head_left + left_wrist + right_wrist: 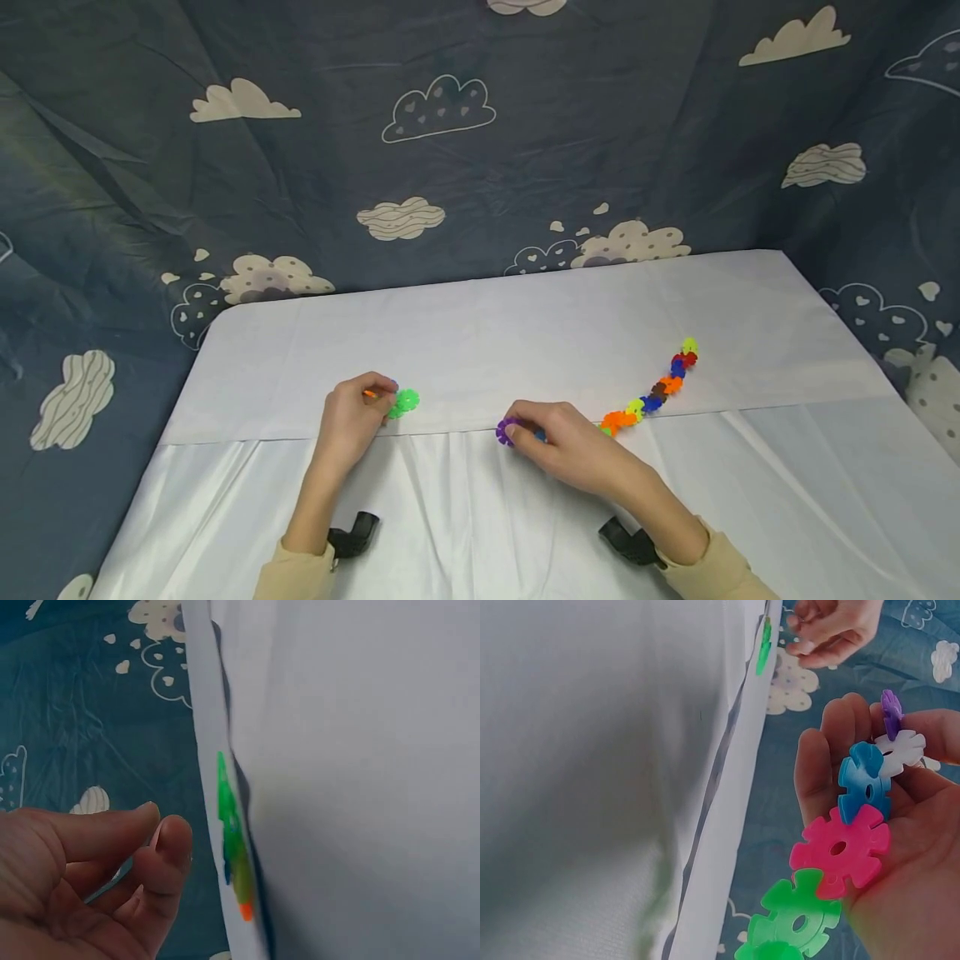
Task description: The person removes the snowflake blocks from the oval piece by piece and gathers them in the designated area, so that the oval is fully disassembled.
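My right hand pinches a purple interlocking disc at the near end of a chain of notched plastic discs. White, blue, pink and green discs follow it across the palm in the right wrist view. From that hand the rest of the chain trails over the table to the back right. My left hand hovers by a few loose discs, one bright green, others orange and blue. In the left wrist view its thumb and fingers are loosely curled, with nothing between them.
A white cloth covers the table, with a crease across it and folds at the front. Behind hangs a dark blue curtain with cloud prints. Black wrist straps are on both forearms.
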Action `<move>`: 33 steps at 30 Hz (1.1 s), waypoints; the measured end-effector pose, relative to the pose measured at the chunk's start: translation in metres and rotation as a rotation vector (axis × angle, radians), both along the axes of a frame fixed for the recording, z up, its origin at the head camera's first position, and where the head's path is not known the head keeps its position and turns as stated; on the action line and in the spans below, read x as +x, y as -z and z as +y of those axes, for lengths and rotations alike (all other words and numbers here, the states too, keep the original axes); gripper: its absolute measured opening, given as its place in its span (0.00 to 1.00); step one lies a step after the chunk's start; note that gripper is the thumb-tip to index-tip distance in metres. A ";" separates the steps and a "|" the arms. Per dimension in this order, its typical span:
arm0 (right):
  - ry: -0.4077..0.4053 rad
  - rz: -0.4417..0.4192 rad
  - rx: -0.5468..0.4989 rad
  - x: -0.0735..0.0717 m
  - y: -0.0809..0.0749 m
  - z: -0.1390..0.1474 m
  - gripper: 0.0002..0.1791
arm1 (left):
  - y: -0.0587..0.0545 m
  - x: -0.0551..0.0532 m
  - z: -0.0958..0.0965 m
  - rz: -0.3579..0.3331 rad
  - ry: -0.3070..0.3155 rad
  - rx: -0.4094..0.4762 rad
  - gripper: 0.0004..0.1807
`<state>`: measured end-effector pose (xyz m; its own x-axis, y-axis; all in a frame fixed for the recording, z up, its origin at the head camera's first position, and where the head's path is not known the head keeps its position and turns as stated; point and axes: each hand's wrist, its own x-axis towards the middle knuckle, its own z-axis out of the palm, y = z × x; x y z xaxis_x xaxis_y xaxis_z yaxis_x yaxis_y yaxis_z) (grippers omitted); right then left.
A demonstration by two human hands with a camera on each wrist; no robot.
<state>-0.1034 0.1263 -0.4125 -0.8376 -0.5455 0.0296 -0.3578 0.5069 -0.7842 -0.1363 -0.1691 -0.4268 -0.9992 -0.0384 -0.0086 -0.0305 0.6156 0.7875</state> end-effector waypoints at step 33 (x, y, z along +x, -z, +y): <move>-0.071 0.100 -0.047 0.000 0.001 0.001 0.15 | -0.010 0.041 0.086 0.068 0.431 0.138 0.01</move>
<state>-0.1030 0.1276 -0.4139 -0.7883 -0.5997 0.1376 -0.4692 0.4412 -0.7650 -0.0951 -0.0830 -0.4168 -0.9222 0.3779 0.0819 0.2603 0.4500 0.8542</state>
